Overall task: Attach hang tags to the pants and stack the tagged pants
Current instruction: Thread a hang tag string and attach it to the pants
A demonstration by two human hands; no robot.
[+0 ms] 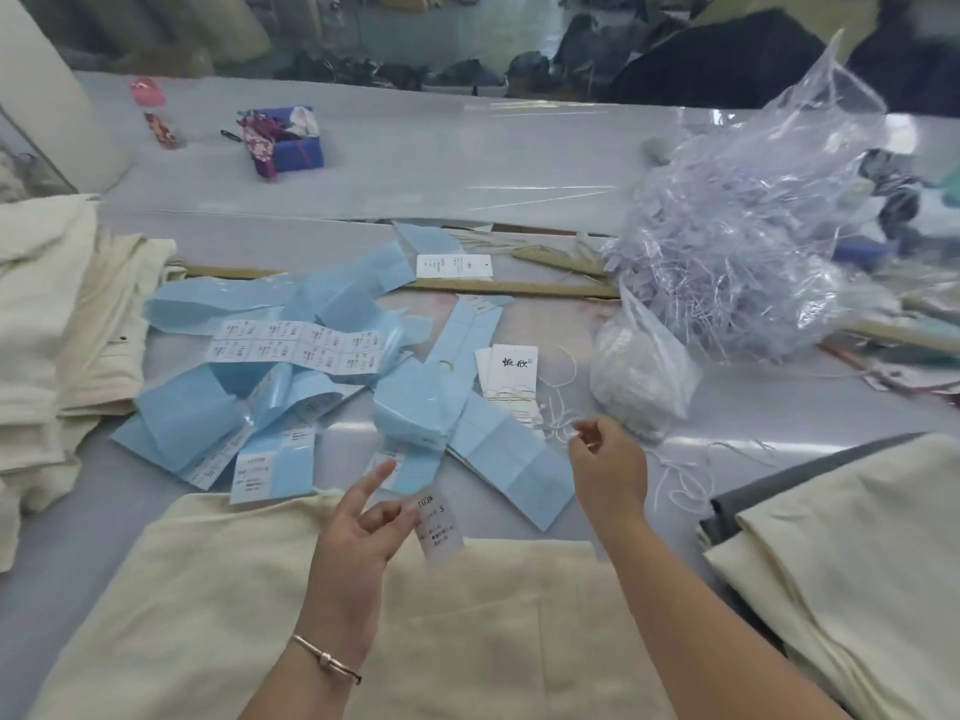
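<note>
Cream pants (218,615) lie flat on the table right in front of me. My left hand (363,532) hovers over their top edge and pinches a white printed hang tag (440,527) between thumb and fingers. My right hand (608,465) is further right, its fingertips closed on a thin white string (563,420) from the loose strings beside a small stack of white hang tags (511,379). A stack of folded cream pants (57,314) sits at the left, another cream pile (852,558) at the right.
Blue backing sheets and label strips (291,356) are scattered across the middle of the table. A small clear bag (641,376) and a large clear bag of plastic fasteners (748,252) stand at the right. A purple box (283,140) sits far back.
</note>
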